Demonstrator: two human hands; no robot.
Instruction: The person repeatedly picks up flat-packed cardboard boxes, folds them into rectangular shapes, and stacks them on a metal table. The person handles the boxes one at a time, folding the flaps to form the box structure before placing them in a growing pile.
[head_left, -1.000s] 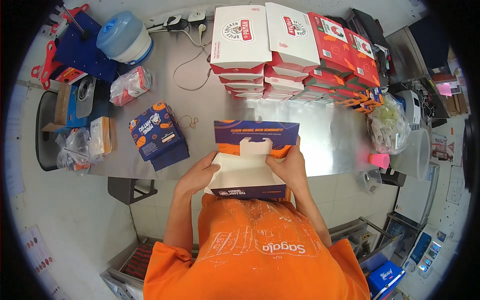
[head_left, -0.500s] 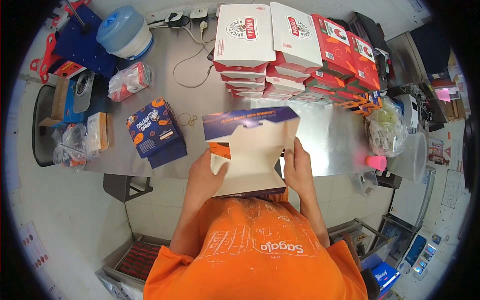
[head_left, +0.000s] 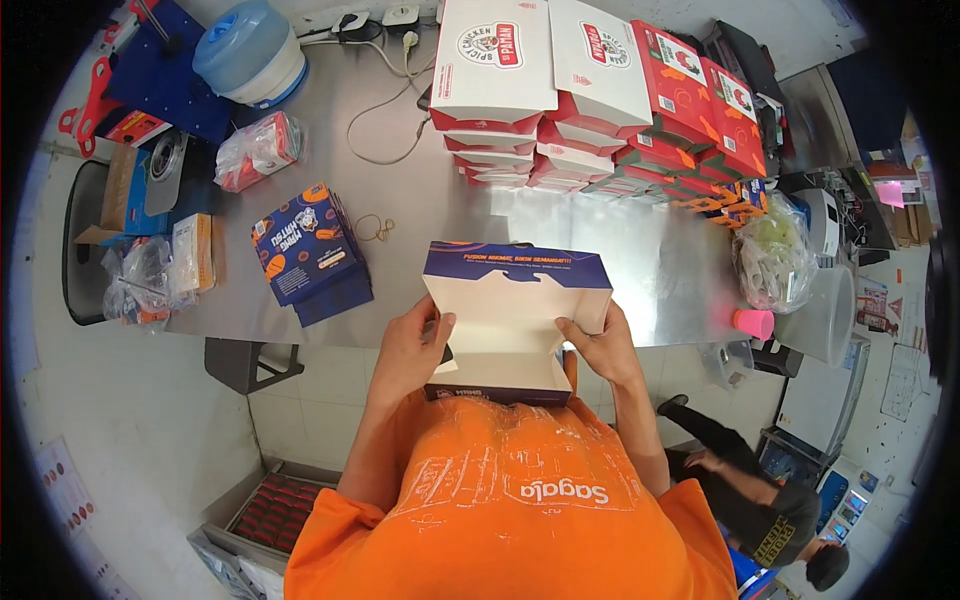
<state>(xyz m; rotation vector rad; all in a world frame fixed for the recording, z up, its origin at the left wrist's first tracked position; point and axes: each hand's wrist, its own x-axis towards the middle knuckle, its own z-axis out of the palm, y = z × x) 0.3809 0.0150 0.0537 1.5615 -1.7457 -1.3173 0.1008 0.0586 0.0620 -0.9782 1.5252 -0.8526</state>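
Note:
A dark blue cardboard food box (head_left: 500,335) with orange marks and a cream inside is held against my front, its lid raised. My left hand (head_left: 408,348) grips its left side wall, thumb over the edge. The right side is gripped by my right hand (head_left: 606,350), with the thumb inside near the corner fold. Left of the box, a stack of flat blue box blanks (head_left: 312,250) lies on the steel table (head_left: 400,220). A tan rubber band (head_left: 376,228) rests beside the stack.
Folded white and red boxes (head_left: 495,60) stand in tall piles at the back, next to red boxes (head_left: 685,90). A pink cup (head_left: 754,323) and a filled plastic bag (head_left: 775,255) sit at the right. Another person (head_left: 765,500) is at the lower right.
The box has levelled out and come slightly nearer, its lid facing me more squarely. My right thumb has moved inward over the right wall. A person has come into view at the lower right.

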